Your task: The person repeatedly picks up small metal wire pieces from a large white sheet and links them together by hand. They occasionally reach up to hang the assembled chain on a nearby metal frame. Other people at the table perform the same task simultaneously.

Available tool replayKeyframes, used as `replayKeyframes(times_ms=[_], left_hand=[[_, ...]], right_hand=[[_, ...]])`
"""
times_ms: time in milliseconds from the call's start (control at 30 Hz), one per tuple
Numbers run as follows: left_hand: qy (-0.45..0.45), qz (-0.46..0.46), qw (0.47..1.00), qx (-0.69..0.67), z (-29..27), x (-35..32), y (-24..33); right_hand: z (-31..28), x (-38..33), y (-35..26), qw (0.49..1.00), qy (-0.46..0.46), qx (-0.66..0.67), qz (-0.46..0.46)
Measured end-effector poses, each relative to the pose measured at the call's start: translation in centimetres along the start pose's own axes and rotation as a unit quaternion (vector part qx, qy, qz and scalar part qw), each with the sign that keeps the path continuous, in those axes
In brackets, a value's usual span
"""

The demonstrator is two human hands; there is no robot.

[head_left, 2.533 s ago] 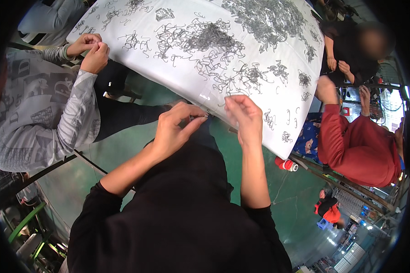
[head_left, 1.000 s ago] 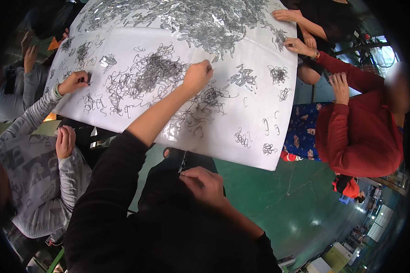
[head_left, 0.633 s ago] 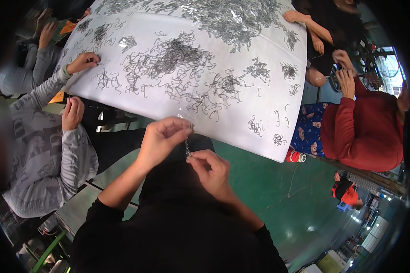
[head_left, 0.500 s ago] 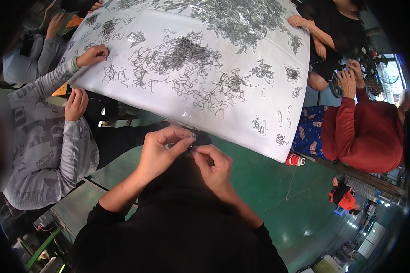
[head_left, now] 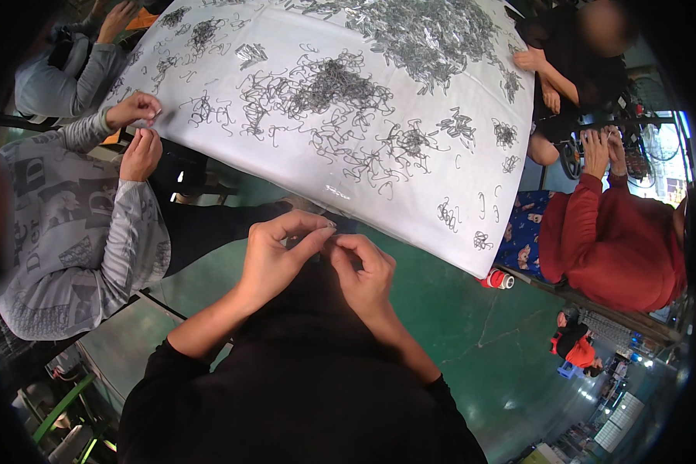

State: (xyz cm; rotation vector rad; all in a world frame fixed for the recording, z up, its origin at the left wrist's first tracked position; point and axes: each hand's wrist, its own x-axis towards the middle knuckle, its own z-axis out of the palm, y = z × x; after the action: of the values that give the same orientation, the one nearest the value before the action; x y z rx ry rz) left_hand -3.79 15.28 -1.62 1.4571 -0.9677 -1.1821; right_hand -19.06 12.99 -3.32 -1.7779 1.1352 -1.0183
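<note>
My left hand (head_left: 281, 251) is closed in a pinch, thumb against forefinger, with a tiny glint at the fingertips. Close beside it, my right hand (head_left: 363, 272) is also pinched, its fingertips meeting those of the left. Whatever they hold is too small and covered to name. Both hands are above my lap, just short of the white-covered table (head_left: 286, 166). On it lies a tangled heap of thin, dark curved wire hooks (head_left: 329, 89), with looser ones spread toward me. Behind sits a large pile of small, shiny clear-and-grey strips (head_left: 433, 46).
Small clusters of hooks (head_left: 448, 214) dot the table's right side. A person in grey (head_left: 77, 209) sits at left, one in dark red (head_left: 603, 240) at right, another in black (head_left: 564, 62) at far right. A red-and-white cylinder (head_left: 497, 279) is by the table corner.
My fingertips have drawn closer together, covering the small shiny bit seen between them. The grey-sleeved person's far hand has left the table and joined the other. The view has shifted slightly.
</note>
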Motion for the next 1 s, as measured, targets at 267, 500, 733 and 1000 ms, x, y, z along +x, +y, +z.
replayKeyframes(times_ms=[267,500,733,1000], left_hand=[[0.054,0.233,0.960,0.142,0.3,0.7,-0.8],[0.065,0.232,0.964,0.116,1.0,1.4,-1.2],[0.094,0.203,0.970,0.099,2.1,1.5,-1.0],[0.100,0.208,0.967,0.106,2.1,1.5,-0.9]], right_hand=[[-0.5,1.5,1.6,0.999,-0.035,0.003,-0.032],[-2.1,15.3,12.8,0.988,-0.045,-0.150,-0.015],[0.5,25.5,20.0,0.920,-0.154,-0.361,0.021],[1.2,27.4,21.7,0.916,-0.251,-0.279,0.142]])
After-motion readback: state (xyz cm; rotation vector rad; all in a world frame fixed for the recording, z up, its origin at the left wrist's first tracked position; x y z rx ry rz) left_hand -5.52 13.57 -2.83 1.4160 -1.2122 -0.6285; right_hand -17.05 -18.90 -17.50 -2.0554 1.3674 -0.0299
